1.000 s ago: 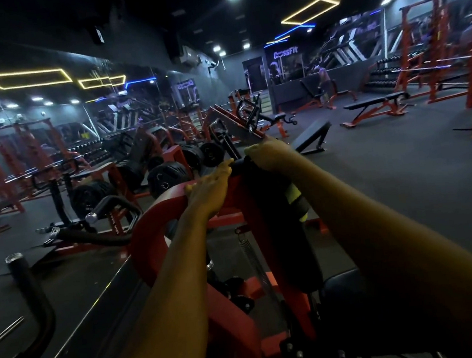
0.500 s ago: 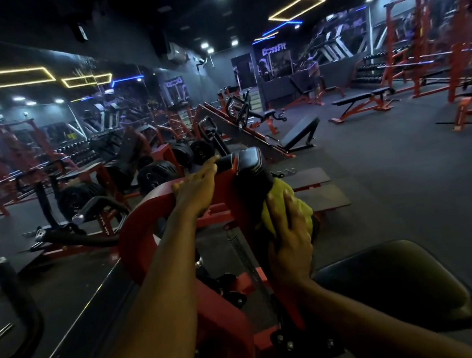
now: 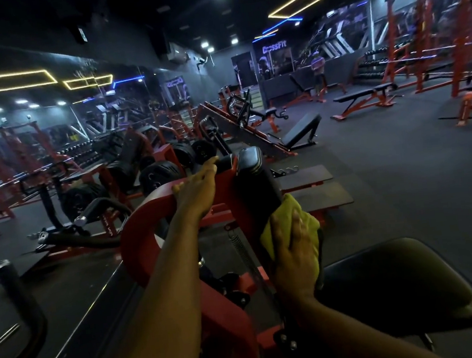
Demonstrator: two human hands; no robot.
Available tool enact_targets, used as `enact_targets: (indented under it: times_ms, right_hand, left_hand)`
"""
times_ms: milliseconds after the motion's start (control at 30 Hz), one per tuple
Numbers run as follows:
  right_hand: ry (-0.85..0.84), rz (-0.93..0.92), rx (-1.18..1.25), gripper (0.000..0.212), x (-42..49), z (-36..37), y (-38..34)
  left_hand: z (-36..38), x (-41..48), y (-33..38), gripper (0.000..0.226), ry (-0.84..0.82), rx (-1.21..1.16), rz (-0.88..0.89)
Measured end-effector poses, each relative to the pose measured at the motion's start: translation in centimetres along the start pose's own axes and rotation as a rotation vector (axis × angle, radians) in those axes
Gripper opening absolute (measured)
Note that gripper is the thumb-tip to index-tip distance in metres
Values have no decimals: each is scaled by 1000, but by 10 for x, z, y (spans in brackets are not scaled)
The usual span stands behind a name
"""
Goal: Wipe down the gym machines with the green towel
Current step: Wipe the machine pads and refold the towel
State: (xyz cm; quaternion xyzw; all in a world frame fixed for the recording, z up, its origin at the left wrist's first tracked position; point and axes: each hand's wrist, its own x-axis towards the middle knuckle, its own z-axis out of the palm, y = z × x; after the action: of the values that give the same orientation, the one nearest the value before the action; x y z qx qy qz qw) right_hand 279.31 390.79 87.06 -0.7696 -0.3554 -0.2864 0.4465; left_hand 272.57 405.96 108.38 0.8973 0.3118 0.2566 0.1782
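The left arm [image 3: 163,275] reaches straight forward, and the left hand [image 3: 197,189] lies palm down, fingers stretched ahead, thumb out to the side. The right arm [image 3: 351,327] angles in from the lower right; the right hand [image 3: 294,248] presses flat, fingers straight and slightly spread.

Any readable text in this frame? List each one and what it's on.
"CrossFit": lit sign on the far wall.
Mirrored sign in the mirror on the left wall: reversed and too blurred to read.
Weight plate markings: too dark and blurred to read.
No other legible text, labels or numbers.
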Motion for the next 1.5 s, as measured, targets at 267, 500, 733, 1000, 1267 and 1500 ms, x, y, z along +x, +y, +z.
enact_targets:
  times_ms: [267,500,733,1000,1267,1500]
  right_hand:
    - [188,113,279,77,55,-31,-53]
    - [170,-6,65,94,94,-17,-71]
    - [69,102,53,83,8,4,-9]
    - [204,364,402,45,6,-20,-6]
    - [195,135,231,67,58,-12,-47]
    - [176,214,290,65,-23,8,17]
  left_hand:
    - [0,-4,3,46,55,35,28]
    - [3,-6,2,46,72,25,28]
    - [3,-7,5,47,77,26,14]
    - [6,-9,8,47,120,34,13]
    - [10,-6,5,49,147,41,30]
    - [17,-3,7,48,243,19,5]
